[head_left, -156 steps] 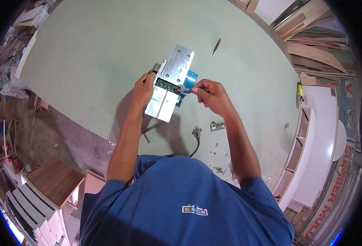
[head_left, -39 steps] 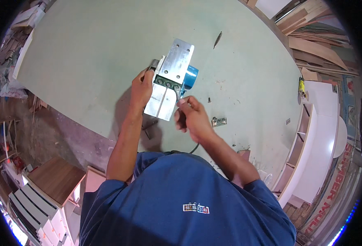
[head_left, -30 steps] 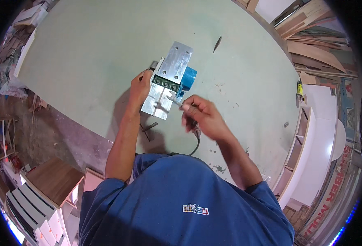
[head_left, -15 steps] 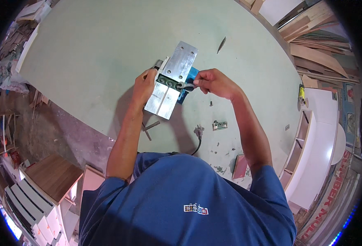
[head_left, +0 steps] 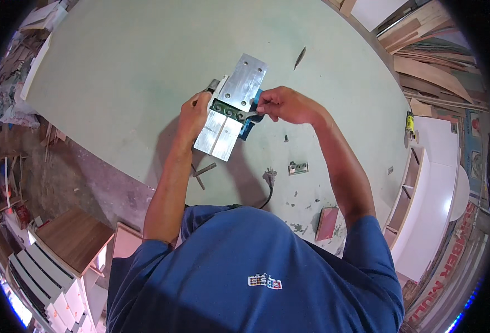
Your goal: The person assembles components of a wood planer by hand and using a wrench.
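Note:
An electric hand planer (head_left: 246,80) lies with its two-part silver sole facing up, and blue housing shows on its right. In the gap across the sole is the dark cutter block (head_left: 225,110) with several bolt heads. My left hand (head_left: 191,117) is closed around the planer's left side, beside a dark cylindrical part. My right hand (head_left: 289,105) pinches a small wrench (head_left: 250,114). Its head meets the bolt at the right end of the cutter block.
On the pale green table lie a small metal clamp piece (head_left: 298,168), a bolt (head_left: 285,138), a crossed metal tool (head_left: 203,171), a power plug (head_left: 269,176), a dark pointed strip (head_left: 300,58) and a reddish block (head_left: 326,223). Wooden panels (head_left: 428,80) are stacked beyond the right edge.
The wrench has turned slightly and its head looks narrower from above. My right hand has shifted a little to the left and up; the planer moved only slightly under my left hand.

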A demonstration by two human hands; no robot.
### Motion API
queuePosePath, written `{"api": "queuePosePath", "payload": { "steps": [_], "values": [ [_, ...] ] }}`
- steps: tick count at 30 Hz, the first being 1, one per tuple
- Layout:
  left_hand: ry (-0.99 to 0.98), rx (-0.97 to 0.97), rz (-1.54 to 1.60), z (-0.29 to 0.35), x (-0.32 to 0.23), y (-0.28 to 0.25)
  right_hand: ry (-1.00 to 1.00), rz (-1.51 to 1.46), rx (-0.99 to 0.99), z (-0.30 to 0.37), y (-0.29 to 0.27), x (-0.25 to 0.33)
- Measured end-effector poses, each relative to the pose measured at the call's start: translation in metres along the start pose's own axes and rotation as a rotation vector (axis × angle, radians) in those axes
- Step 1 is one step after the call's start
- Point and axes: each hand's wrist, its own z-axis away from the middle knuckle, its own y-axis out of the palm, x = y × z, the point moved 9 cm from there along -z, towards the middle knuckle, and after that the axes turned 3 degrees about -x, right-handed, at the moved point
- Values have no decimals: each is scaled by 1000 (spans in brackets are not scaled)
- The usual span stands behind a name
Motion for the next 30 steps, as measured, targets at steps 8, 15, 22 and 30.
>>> {"api": "queuePosePath", "payload": {
  "steps": [8, 15, 22, 30],
  "values": [
    [23, -29, 32, 2, 0, 0, -65, -194, -487, 37, 41, -33],
    [78, -43, 12, 3, -7, -3, 254, -935, -378, 58, 95, -12],
    [54, -50, 37, 6, -12, 2, 216, -1298, -242, 58, 109, 18],
    [18, -24, 81, 6, -5, 1, -23, -587, -485, 64, 42, -13]
  ]
}}
